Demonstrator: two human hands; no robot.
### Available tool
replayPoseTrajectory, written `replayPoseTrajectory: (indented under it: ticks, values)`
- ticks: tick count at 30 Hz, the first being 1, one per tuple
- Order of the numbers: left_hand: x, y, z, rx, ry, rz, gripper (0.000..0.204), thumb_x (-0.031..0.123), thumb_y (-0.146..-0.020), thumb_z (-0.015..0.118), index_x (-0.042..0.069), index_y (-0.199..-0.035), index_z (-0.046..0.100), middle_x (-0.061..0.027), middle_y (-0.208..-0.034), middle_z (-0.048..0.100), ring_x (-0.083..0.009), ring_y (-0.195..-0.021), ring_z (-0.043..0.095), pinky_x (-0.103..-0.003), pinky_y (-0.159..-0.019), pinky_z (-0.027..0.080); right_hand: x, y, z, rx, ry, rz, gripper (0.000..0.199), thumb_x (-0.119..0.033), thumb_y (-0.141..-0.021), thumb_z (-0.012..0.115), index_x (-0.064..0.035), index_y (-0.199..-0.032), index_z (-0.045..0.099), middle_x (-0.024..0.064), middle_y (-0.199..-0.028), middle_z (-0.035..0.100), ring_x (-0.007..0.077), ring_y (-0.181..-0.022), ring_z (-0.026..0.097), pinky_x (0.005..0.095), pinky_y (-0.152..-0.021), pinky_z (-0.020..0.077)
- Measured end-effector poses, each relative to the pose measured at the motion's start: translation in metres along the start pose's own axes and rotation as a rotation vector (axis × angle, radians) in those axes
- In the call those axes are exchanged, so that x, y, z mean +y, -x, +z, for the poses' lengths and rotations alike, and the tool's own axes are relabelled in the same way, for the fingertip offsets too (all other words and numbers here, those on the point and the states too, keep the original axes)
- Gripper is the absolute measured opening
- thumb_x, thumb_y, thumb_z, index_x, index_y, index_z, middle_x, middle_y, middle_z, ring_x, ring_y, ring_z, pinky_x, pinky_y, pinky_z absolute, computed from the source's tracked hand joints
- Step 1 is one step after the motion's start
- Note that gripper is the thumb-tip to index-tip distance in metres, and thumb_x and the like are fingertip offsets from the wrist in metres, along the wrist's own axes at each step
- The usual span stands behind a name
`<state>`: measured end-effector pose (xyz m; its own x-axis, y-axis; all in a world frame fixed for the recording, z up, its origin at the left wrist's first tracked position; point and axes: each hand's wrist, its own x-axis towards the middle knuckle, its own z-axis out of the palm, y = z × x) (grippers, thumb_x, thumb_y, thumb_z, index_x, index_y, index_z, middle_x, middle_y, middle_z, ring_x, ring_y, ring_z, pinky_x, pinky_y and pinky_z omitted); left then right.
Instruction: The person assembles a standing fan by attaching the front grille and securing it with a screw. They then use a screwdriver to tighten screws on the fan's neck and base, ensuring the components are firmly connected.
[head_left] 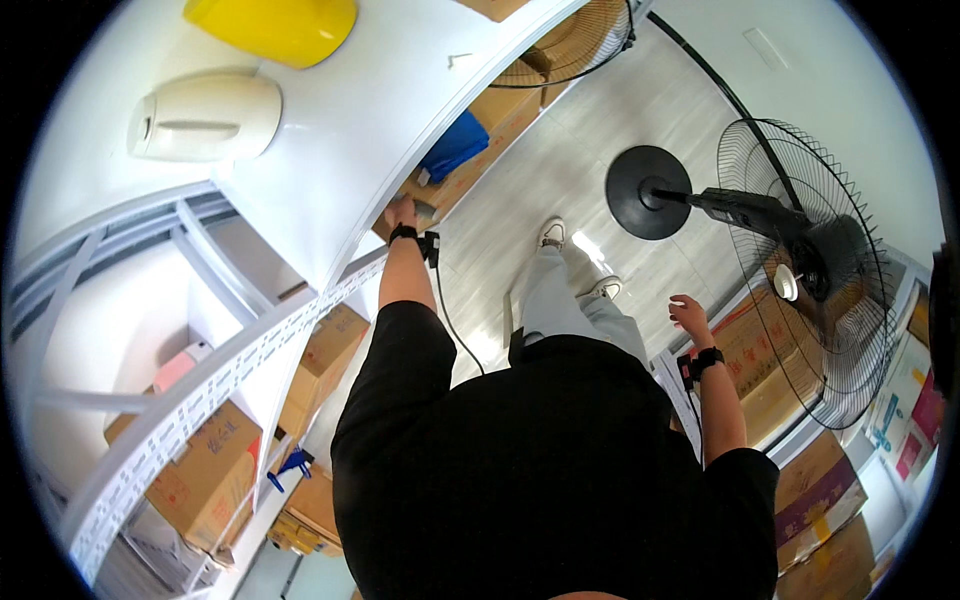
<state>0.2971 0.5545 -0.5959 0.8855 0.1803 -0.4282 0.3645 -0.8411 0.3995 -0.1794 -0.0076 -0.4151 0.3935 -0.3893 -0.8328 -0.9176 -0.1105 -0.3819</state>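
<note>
My left hand (402, 213) reaches under the edge of the white shelf, over a cardboard box (462, 180). Its fingers look closed and are partly hidden. A small greyish thing (425, 210) shows right beside them, too small to name. A crumpled blue bag (456, 146) lies on the cardboard just beyond this hand. Out to the right, my right hand (688, 315) hangs in the air, fingers loosely apart and nothing in them. Both wrists wear black straps with a small device and a cable.
A black standing fan (805, 250) with a round base (648, 192) stands on the floor at right. On the white shelf (340, 100) are a cream kettle (210, 118) and a yellow container (275, 25). Cardboard boxes (210, 470) fill the metal rack at left; more boxes (820, 500) are stacked right.
</note>
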Motion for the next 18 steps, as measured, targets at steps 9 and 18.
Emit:
replayPoseTrajectory:
  ticks: [9, 18]
  values:
    - [-0.006, -0.041, -0.02, -0.535, 0.76, -0.257, 0.03, 0.022, -0.088, 0.061, 0.0, -0.108, 0.061, -0.0128, -0.105, 0.064, -0.0221, -0.095, 0.06, -0.034, -0.084, 0.048, -0.059, 0.029, -0.035, 0.05, -0.377, -0.015, 0.038, -0.024, -0.089, 0.062, -0.0094, -0.124, 0.058, 0.0028, -0.089, 0.065, 0.0113, -0.076, 0.062, 0.0255, -0.065, 0.0528]
    - [0.029, -0.037, 0.007, -0.308, 0.271, -0.375, 0.025, 0.023, -0.077, 0.062, -0.002, -0.081, 0.061, -0.0124, -0.082, 0.064, -0.0301, -0.074, 0.062, -0.045, -0.065, 0.049, -0.116, 0.133, -0.11, 0.22, -0.971, -0.373, 0.045, -0.03, -0.097, 0.053, -0.0069, -0.135, 0.047, 0.0108, -0.126, 0.059, 0.0217, -0.115, 0.058, 0.0313, -0.094, 0.0457]
